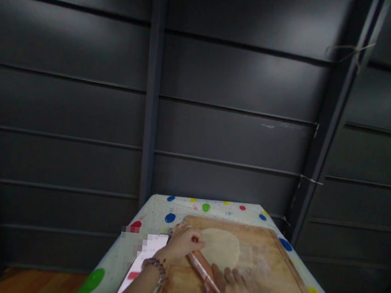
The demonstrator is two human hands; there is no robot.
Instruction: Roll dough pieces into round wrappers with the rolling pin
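Note:
A thin, flattened sheet of dough point(220, 248) lies on a wooden board point(258, 244). My left hand point(182, 243), with a beaded bracelet at the wrist, is at the dough's left edge. Its fingers are curled in and seem to pinch that edge. A reddish-brown rolling pin point(201, 266) with pale lettering lies slantwise between my hands, its upper end near the dough. Beside the pin's lower end is my right hand point(235, 288), fingers stretched out low over the board by the dough's near edge. Part of the pin's lower end is hidden.
A phone with a lit screen point(149, 252) lies left of the board, close to my left forearm. A smaller wooden block point(180, 285) sits at the board's near left. The tablecloth point(183, 205) has coloured dots. A dark panelled wall point(231, 136) rises behind the table.

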